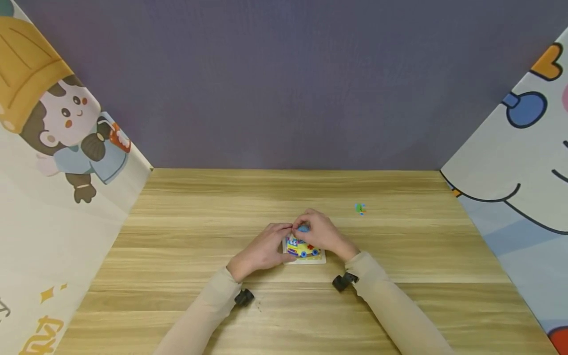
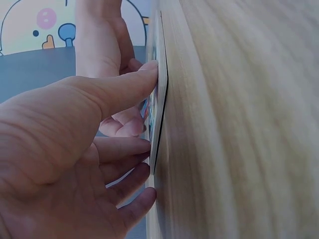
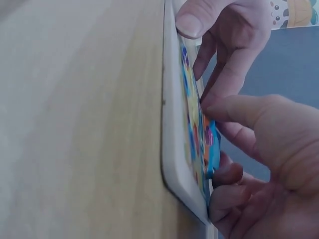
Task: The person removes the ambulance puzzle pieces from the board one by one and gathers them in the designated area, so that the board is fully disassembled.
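Observation:
A small jigsaw board (image 1: 304,262) with a pale rim lies on the table; its picture shows a yellow vehicle with blue wheels. My left hand (image 1: 267,246) rests along the board's left side, thumb on the lower left and fingers fairly straight at the upper left edge. My right hand (image 1: 323,231) pinches a blue puzzle piece (image 1: 303,229) over the upper part of the board. In the right wrist view, the puzzle piece (image 3: 212,144) shows blue, orange and purple and stands tilted up from the board. Fingers hide part of the picture.
A small green, blue and orange piece (image 1: 360,209) lies on the wooden table (image 1: 213,207) to the right, beyond the board. A dark panel (image 1: 293,88) rises behind the table, with cartoon-printed walls at left and right. Black wrist cameras (image 1: 244,297) sit at both sleeves.

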Tool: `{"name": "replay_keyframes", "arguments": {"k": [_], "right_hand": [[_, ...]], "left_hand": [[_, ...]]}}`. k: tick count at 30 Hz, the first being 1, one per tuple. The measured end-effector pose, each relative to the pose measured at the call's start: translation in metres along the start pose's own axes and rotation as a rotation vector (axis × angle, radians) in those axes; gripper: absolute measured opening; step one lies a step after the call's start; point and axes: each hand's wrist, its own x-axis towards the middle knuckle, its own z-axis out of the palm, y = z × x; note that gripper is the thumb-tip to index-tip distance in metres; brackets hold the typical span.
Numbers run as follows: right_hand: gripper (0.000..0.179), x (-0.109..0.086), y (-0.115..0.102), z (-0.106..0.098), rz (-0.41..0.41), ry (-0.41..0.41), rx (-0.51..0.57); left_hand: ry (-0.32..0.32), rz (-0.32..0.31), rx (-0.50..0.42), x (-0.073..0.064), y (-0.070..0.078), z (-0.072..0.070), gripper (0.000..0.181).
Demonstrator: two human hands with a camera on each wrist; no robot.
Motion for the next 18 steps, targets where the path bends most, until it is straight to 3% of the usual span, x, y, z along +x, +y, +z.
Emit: {"name": "replay_keyframes", "arguments": {"k": [6,11,18], "right_hand": [[0.03,-0.005,0.007,-0.007,-0.046,-0.085,0.055],[0.048,-0.008,0.005,-0.015,-0.003,-0.128,0.087],[0.035,-0.011,0.008,-0.016,0.009,-0.125,0.081]], "left_hand": [[0.001,-0.002,-0.012,-0.001,0.0,0.0,0.08],[-0.003,-0.011,-0.005,-0.001,-0.001,-0.001,0.08],[-0.003,-0.016,-0.005,0.001,-0.001,0.001,0.079]]}}
